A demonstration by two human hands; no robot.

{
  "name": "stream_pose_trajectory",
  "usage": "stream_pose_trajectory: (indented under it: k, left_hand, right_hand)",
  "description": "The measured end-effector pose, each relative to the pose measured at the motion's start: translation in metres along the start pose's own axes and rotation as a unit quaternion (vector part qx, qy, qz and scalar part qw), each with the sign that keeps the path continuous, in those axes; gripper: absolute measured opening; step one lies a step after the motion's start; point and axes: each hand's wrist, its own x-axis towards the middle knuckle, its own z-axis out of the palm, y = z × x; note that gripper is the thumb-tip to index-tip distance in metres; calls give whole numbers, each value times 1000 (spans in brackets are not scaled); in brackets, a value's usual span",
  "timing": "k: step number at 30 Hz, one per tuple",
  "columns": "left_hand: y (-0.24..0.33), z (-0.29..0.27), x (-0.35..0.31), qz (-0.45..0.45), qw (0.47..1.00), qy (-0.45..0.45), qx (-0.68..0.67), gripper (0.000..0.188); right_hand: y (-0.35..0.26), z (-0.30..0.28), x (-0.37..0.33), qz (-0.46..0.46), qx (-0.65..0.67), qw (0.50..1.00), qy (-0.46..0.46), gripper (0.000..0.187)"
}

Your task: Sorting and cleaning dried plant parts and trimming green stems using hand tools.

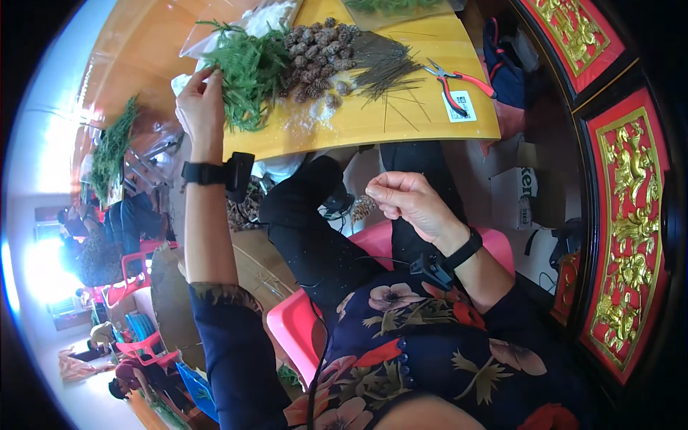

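Far left of the right fingers (383,192), a window (51,276) glows brightly; to their right stands a red panel (631,229) with gold carving; beyond them is a yellow worktop (355,130).

Feathery green sprigs (251,75) lie heaped on the yellow table (455,50).

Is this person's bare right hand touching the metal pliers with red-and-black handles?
Apart. The head view shows the pliers lying on the yellow tabletop and the right hand off its near edge, with a clear gap between.
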Motion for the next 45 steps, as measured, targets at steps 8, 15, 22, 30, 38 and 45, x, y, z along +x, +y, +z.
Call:
stream_pose_trajectory:
  k: [8,15,22,30,38,45]
  left_hand:
    - [44,-10,-118,114,993,23,33,16]
    - [53,-21,-188,1,998,27,-65,15]
    - [43,-43,-224,-102,973,36,-201,18]
    - [47,-59,-244,-218,868,-41,-443,29]
    - [56,-57,-247,-51,912,-125,-387,28]
    - [32,-56,-247,-157,899,-168,-373,18]
  right_hand:
    - [0,3,2,-49,-61,997,-9,12]
    - [0,36,0,-177,-199,964,-13,19]
    - [8,51,4,-198,-251,947,-46,23]
    - [4,39,4,-19,-71,993,-90,22]
    - [-7,11,7,86,140,974,-157,29]
    - [-26,-4,-3,-7,21,987,-160,26]
